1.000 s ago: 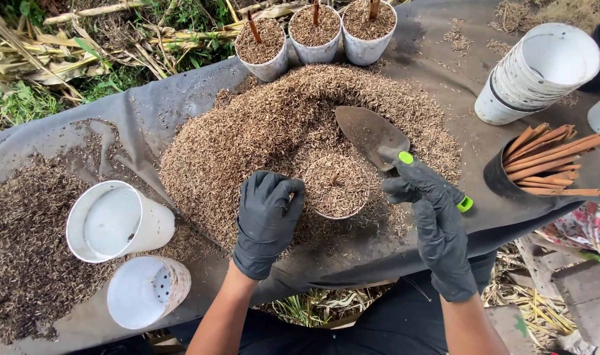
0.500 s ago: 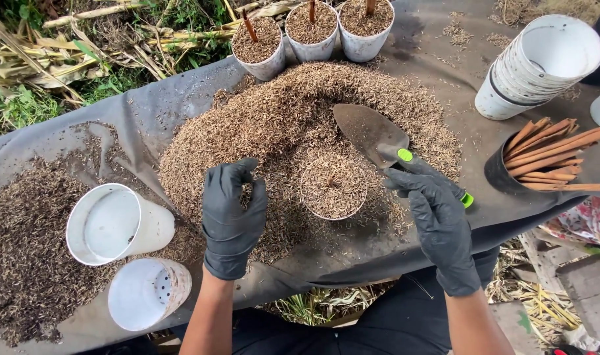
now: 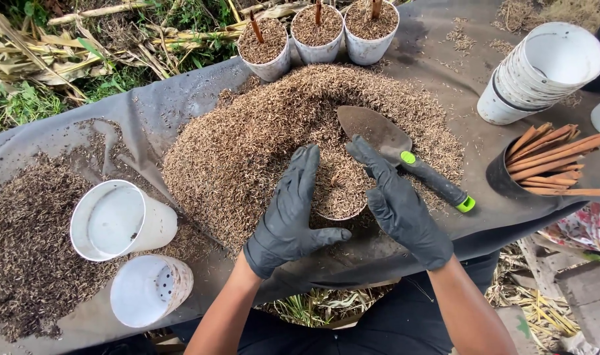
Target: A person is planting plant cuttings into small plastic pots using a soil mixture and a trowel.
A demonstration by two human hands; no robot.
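— Where is the pot being worked on?

— The small filled pot [image 3: 339,187] stands at the near edge of the big husk heap [image 3: 247,138] on the grey sheet [image 3: 148,105], topped with the same tan husks. Only its lower rim shows; the rest is buried or hidden between the gloves.

— And the hands?

— Both wear black gloves. The left hand [image 3: 293,204] stands flat against the pot's left side, fingers straight and together, thumb stretched out below; it grips nothing. The right hand [image 3: 398,204] mirrors it on the right side, also flat and open, holding nothing. Whether the palms actually press the pot wall cannot be told.

— The trowel?

— The trowel [image 3: 395,148] lies loose on the heap just behind the right hand's fingertips, blade toward the middle of the heap, black handle with green trim pointing right.

— What lies farther out?

— Three filled pots [image 3: 316,36], each with a stick in it, stand in a row at the far edge. A stack of white pots [image 3: 543,72] lies on its side at far right, beside a dark container of brown sticks [image 3: 550,161]. Two empty white pots [image 3: 125,253] lie tipped at the left, near a darker husk pile [image 3: 24,250].
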